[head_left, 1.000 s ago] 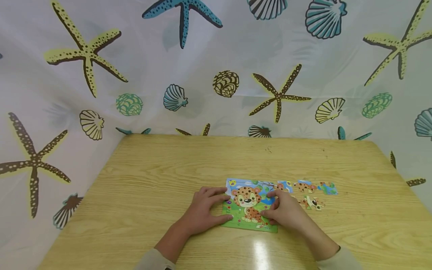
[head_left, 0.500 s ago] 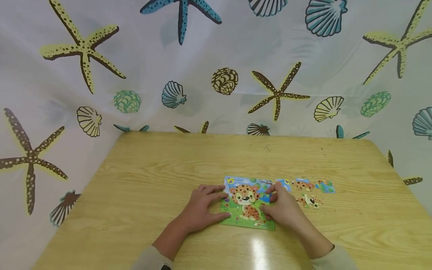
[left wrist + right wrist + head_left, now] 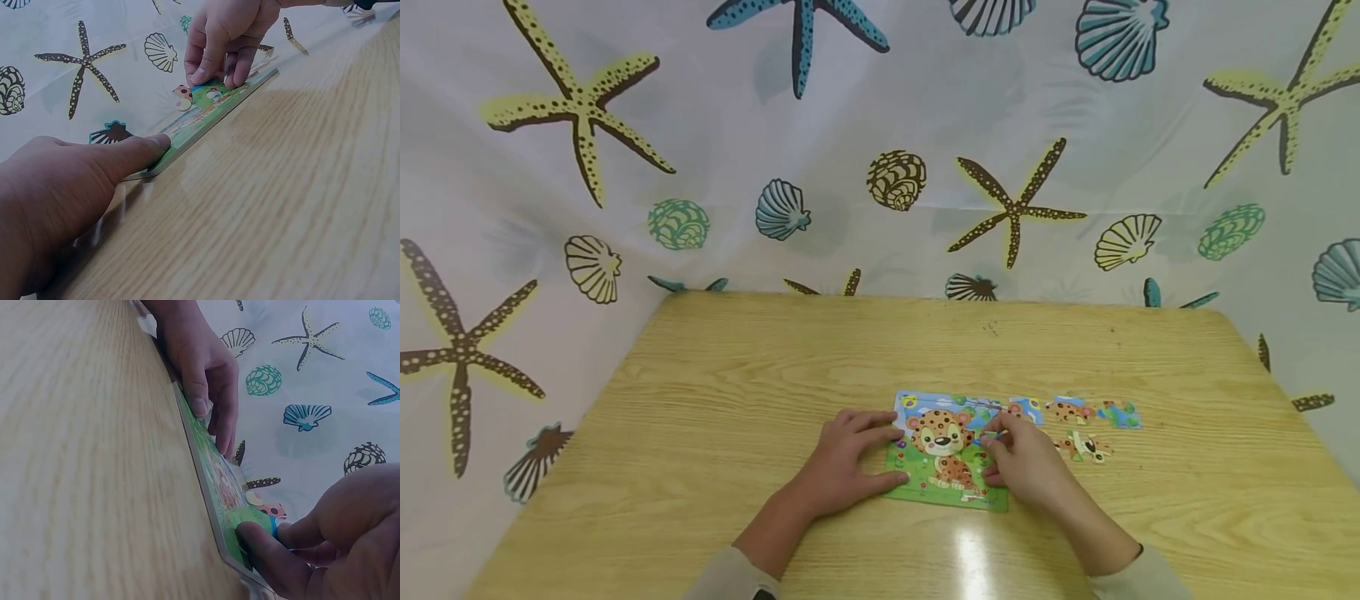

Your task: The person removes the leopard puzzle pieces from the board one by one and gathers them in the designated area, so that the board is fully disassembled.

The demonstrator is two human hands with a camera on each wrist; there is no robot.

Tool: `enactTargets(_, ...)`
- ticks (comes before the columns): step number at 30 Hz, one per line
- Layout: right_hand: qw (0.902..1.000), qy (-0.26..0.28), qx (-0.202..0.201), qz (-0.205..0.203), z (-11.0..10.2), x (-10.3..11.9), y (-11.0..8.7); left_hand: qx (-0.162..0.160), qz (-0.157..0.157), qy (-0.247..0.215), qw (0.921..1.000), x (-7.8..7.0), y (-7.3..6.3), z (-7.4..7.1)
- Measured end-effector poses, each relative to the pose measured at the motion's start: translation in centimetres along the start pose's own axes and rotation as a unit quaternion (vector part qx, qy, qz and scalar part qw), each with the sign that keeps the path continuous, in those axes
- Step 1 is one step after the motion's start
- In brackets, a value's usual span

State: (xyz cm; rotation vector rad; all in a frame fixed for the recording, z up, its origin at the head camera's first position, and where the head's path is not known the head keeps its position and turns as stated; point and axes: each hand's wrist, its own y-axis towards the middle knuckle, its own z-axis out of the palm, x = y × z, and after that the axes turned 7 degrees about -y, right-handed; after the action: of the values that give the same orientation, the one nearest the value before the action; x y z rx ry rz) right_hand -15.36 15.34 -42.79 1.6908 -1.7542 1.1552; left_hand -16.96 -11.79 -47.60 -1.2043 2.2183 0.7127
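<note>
A jigsaw puzzle board [image 3: 917,490] with a spotted leopard cub picture lies flat on the table. My left hand [image 3: 850,457] rests at its left side, fingers fairly straight, with the thumb on the lower left corner. Over the board's right part, my right hand [image 3: 1030,460] pinches a puzzle piece [image 3: 203,96] between thumb and fingers. That piece, green with orange spotted and blue parts, is tilted up from the board in both wrist views. The fingers hide part of it.
Several loose puzzle pieces lie right of the board, among them a blue-and-green piece [image 3: 1122,415], a spotted piece [image 3: 1070,412] and a black-and-white one [image 3: 1096,451]. A curtain [image 3: 842,125] printed with starfish and shells hangs behind the wooden table [image 3: 760,358].
My right thumb and fingers have drawn closer together at the board's right side, covering more of its blue area. The left hand stays in place on the board. The head view has shifted slightly.
</note>
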Motion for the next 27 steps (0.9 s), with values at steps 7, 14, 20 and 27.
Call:
enactTargets(7, 0.9993, 0.025, 0.027, -0.005, -0.2, 0.0, 0.4, -0.005, -0.001, 0.000, 1.0000, 0.0, -0.3, -0.5)
enactTargets(14, 0.9898, 0.108, 0.093, -0.007, -1.3, -1.2, 1.1, -0.012, 0.008, -0.009, 0.9999, 0.0, -0.3, -0.5)
enactTargets(20, 0.9831, 0.136, 0.121, -0.018, -2.4, -2.3, 1.2, -0.004, 0.007, -0.018, 0.9998, -0.2, -0.3, -0.1)
enactTargets(27, 0.9833, 0.142, 0.108, -0.037, -3.5, -2.7, 0.2, -0.003, 0.007, -0.005, 1.0000, -0.5, -0.1, -0.2)
